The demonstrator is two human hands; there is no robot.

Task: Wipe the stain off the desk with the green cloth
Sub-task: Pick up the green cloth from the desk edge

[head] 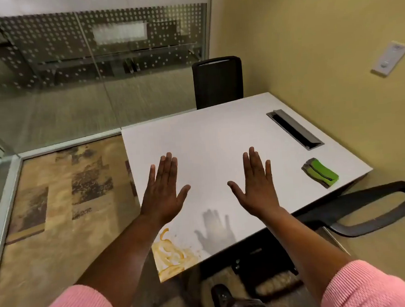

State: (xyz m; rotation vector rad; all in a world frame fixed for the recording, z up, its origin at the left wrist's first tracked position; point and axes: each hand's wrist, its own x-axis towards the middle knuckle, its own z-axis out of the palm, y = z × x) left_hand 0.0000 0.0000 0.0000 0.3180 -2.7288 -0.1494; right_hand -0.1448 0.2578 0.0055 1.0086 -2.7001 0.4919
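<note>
A white desk fills the middle of the head view. An orange-yellow smeared stain covers its near left corner. The green cloth, folded with grey edges, lies near the desk's right edge. My left hand and my right hand hover flat above the desk, palms down, fingers spread, holding nothing. The stain is below and just right of my left forearm. The cloth is well to the right of my right hand.
A grey cable slot is set into the desk's far right. One black chair stands behind the desk, and a chair armrest juts out at the near right. Glass partition on the left, yellow wall on the right.
</note>
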